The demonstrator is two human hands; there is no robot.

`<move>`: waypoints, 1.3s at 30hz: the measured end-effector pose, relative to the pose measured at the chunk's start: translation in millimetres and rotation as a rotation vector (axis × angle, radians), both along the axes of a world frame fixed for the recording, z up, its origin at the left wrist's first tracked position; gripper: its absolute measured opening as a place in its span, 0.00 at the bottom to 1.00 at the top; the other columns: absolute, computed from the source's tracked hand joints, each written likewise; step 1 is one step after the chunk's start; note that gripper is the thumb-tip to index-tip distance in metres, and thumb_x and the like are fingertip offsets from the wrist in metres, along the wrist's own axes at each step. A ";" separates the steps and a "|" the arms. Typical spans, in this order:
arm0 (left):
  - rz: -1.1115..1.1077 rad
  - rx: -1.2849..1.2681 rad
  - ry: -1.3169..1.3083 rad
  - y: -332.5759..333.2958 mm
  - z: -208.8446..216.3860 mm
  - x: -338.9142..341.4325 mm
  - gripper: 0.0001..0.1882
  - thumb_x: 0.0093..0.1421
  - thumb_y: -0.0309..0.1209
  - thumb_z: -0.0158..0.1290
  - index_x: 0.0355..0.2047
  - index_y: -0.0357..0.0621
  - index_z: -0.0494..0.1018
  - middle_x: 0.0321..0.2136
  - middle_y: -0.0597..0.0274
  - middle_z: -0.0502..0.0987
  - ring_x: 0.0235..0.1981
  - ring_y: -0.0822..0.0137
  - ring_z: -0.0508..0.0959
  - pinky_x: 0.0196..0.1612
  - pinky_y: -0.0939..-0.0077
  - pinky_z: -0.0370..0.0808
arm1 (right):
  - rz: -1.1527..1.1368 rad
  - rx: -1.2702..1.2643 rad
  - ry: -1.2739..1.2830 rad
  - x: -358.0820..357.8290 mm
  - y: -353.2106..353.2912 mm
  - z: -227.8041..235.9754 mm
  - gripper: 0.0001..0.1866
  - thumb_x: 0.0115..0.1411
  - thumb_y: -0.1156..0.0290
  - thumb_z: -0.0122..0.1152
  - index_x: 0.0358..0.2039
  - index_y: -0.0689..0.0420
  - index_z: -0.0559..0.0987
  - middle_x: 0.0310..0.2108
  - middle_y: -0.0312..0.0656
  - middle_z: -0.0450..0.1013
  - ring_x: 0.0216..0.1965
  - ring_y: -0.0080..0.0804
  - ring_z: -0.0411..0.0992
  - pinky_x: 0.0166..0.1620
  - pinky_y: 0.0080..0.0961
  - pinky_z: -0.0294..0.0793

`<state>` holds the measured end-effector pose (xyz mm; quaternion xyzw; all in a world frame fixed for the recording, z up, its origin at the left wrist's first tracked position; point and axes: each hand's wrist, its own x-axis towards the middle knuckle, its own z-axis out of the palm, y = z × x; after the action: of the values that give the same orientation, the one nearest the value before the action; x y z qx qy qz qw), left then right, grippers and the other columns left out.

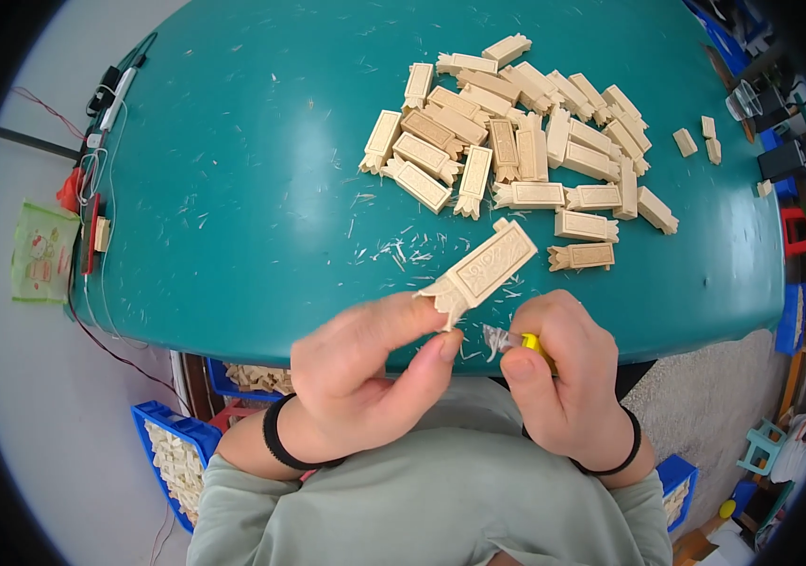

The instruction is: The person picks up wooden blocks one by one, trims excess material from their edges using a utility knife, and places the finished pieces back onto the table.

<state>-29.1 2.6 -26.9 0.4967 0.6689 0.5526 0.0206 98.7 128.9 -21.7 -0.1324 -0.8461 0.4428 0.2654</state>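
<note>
Between the thumb and fingers of my left hand (365,363) is a cream-coloured carved block (492,264), gripped by its jagged, flared end. It is tilted, its long body pointing up and to the right, with a raised pattern framed on its face. My right hand (568,377) is closed around a small yellow-handled knife (533,349). The knife's blade points left toward the block's jagged end, and a gap shows between them. Pale curled shavings cling near the blade. Part of the handle is hidden by my fingers.
Many similar blocks (525,151) lie heaped on the green table (233,189) at the far right of centre. Thin shavings (403,250) are scattered before me. Blue bins (172,443) of pale pieces stand below the table's left. A power strip (120,99) and cables line the left edge.
</note>
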 end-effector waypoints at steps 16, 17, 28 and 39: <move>-0.021 -0.591 0.673 20.2 20.2 -91.4 0.16 0.42 0.21 0.57 0.34 0.45 0.73 0.33 0.58 0.73 0.35 0.57 0.72 0.37 0.68 0.72 | 0.010 -0.293 -0.079 12.4 18.3 -7.0 0.11 0.57 0.65 0.54 0.26 0.61 0.71 0.20 0.41 0.64 0.19 0.30 0.62 0.22 0.22 0.61; -0.120 -0.579 0.707 30.8 17.6 -84.8 0.16 0.43 0.21 0.56 0.35 0.43 0.72 0.35 0.58 0.73 0.35 0.58 0.72 0.37 0.68 0.72 | 0.014 -0.291 -0.080 11.8 19.3 -6.9 0.11 0.57 0.65 0.54 0.26 0.61 0.71 0.20 0.41 0.64 0.19 0.30 0.62 0.22 0.22 0.61; -0.220 -0.653 0.456 43.1 28.9 -69.3 0.17 0.44 0.22 0.58 0.36 0.40 0.70 0.33 0.58 0.70 0.35 0.60 0.72 0.37 0.71 0.72 | 0.022 -0.311 -0.038 16.1 19.9 -9.1 0.11 0.57 0.66 0.55 0.26 0.61 0.71 0.20 0.41 0.64 0.18 0.30 0.62 0.22 0.21 0.60; -0.466 -0.160 -0.796 6.4 7.9 -9.5 0.21 0.53 0.22 0.55 0.46 0.41 0.61 0.37 0.62 0.69 0.35 0.74 0.70 0.37 0.82 0.71 | 0.103 -0.311 -0.001 12.5 5.5 -3.2 0.12 0.55 0.65 0.58 0.27 0.61 0.71 0.20 0.41 0.65 0.19 0.30 0.62 0.22 0.22 0.61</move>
<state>-38.6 9.0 -19.0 0.3798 0.5203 0.6274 0.4375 111.1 134.4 -25.0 -0.1286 -0.7731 0.5814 0.2185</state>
